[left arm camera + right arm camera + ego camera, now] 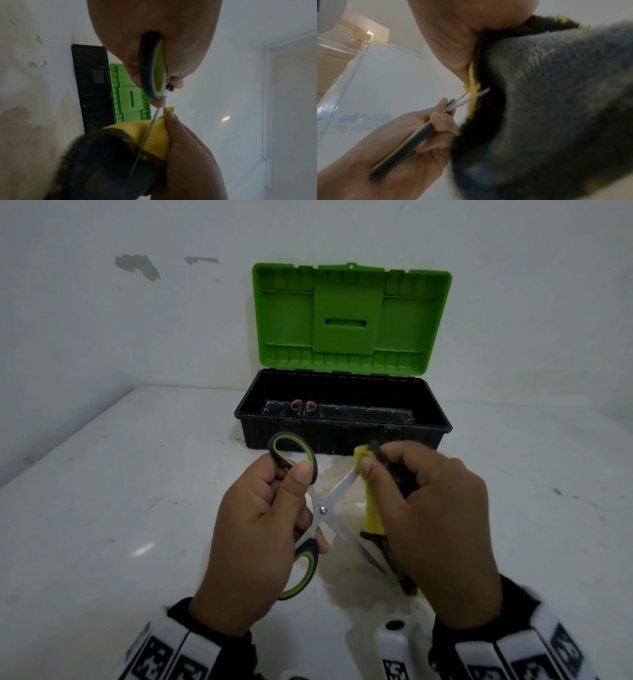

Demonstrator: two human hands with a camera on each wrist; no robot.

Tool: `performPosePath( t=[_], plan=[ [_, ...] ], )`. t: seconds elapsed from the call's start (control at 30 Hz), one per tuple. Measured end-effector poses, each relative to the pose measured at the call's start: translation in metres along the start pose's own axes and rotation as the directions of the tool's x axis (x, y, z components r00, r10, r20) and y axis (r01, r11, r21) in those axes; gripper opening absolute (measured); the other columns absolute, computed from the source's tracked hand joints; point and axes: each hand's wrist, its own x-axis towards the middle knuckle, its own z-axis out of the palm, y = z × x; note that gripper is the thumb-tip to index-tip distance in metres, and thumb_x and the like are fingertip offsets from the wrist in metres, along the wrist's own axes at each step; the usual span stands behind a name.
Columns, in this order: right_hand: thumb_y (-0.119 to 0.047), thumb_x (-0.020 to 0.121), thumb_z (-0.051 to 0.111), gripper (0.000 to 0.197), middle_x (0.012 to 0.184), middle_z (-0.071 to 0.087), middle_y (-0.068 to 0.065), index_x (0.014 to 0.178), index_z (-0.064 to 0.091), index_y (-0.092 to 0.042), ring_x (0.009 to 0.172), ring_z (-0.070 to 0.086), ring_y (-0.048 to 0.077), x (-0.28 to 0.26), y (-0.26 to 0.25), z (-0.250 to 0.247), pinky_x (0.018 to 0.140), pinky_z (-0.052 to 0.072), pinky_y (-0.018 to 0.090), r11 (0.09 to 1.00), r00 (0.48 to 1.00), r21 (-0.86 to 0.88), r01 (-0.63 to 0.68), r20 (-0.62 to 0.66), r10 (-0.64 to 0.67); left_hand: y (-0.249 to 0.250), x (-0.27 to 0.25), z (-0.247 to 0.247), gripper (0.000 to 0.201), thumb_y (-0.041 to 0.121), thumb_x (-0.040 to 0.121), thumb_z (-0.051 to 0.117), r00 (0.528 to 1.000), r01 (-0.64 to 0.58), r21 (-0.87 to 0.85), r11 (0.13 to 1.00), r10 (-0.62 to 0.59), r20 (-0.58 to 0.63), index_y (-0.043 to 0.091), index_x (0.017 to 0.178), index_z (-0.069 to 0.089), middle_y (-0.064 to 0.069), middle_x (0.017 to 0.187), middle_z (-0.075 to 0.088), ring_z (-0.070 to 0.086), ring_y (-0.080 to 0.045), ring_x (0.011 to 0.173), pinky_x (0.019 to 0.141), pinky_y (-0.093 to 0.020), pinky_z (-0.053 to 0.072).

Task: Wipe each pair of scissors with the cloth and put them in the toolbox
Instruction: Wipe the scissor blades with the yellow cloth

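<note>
My left hand (pixel 274 508) grips the black-and-green handles of a pair of scissors (pixel 323 510), blades spread apart above the table. My right hand (pixel 428 508) pinches a yellow-and-dark-grey cloth (pixel 373 508) around the upper blade near its tip. In the left wrist view the scissors (pixel 152 75) run from my palm down into the cloth (pixel 154 136). In the right wrist view the cloth (pixel 547 108) fills the frame and the blades (pixel 471 97) stick out beside it. The toolbox (pixel 342 419) stands open behind, black base, green lid (pixel 351 316) upright. Pink-handled scissors (pixel 303 406) lie inside at its left.
The white table (pixel 102 491) meets a white wall (pixel 102 320) just behind the toolbox. A white device (pixel 394 642) sits at the near edge between my wrists. The tabletop under my hands looks stained.
</note>
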Motion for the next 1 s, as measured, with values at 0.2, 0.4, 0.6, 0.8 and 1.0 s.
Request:
performPosePath(
  t=[0.2, 0.4, 0.6, 0.8, 1.0],
  plan=[
    [-0.033, 0.088, 0.07, 0.013, 0.061, 0.061, -0.014, 0.078, 0.071, -0.025, 0.066, 0.057, 0.006, 0.002, 0.005, -0.002, 0.053, 0.04, 0.012, 0.997, 0.998, 0.051, -0.066, 0.007, 0.065, 0.002, -0.001, 0.0, 0.026, 0.028, 0.095, 0.051, 1.0, -0.021, -0.004, 1.0, 0.021, -0.014, 0.01, 0.077, 0.056, -0.029, 0.057, 0.039, 0.05, -0.05, 0.048, 0.041, -0.021, 0.046],
    [-0.034, 0.084, 0.073, 0.016, 0.067, 0.068, -0.005, 0.072, 0.069, -0.023, 0.061, 0.061, 0.005, 0.018, 0.034, -0.016, 0.056, 0.048, 0.023, 0.901, 0.942, 0.283, -0.328, 0.027, 0.334, -0.003, 0.0, -0.004, 0.035, 0.036, 0.09, 0.052, 0.998, 0.06, -0.064, 0.996, -0.061, -0.021, 0.002, 0.082, 0.054, -0.015, 0.052, 0.046, 0.058, -0.028, 0.041, 0.043, -0.027, 0.049],
    [-0.044, 0.078, 0.074, 0.031, 0.074, 0.071, 0.01, 0.096, 0.061, -0.022, 0.07, 0.066, 0.022, 0.015, 0.03, -0.021, 0.063, 0.05, 0.039, 0.683, 0.863, 0.536, -0.496, 0.22, 0.454, -0.005, 0.003, -0.002, 0.042, 0.038, 0.09, 0.052, 0.991, 0.121, -0.099, 0.988, -0.126, -0.05, -0.004, 0.087, 0.052, -0.006, 0.048, 0.043, 0.057, -0.025, 0.04, 0.04, -0.027, 0.046],
    [-0.022, 0.087, 0.07, 0.012, 0.069, 0.069, -0.001, 0.087, 0.059, -0.022, 0.062, 0.063, 0.005, 0.008, 0.007, -0.01, 0.054, 0.044, 0.014, 0.851, 0.953, 0.437, -0.291, 0.055, 0.298, -0.007, 0.001, 0.004, 0.036, 0.032, 0.097, 0.051, 0.987, 0.145, -0.069, 0.987, -0.149, -0.055, -0.003, 0.091, 0.056, -0.03, 0.057, 0.043, 0.055, -0.024, 0.039, 0.038, -0.023, 0.041],
    [-0.035, 0.088, 0.066, 0.006, 0.085, 0.068, -0.021, 0.092, 0.069, -0.032, 0.085, 0.063, -0.001, -0.005, -0.003, -0.002, 0.07, 0.051, 0.014, 0.963, 0.986, 0.246, -0.113, 0.15, 0.077, -0.003, 0.0, 0.007, 0.032, 0.031, 0.096, 0.053, 0.983, 0.162, -0.058, 0.985, -0.166, -0.083, 0.0, 0.089, 0.058, -0.006, 0.047, 0.042, 0.055, -0.032, 0.045, 0.041, -0.023, 0.045]
  ],
)
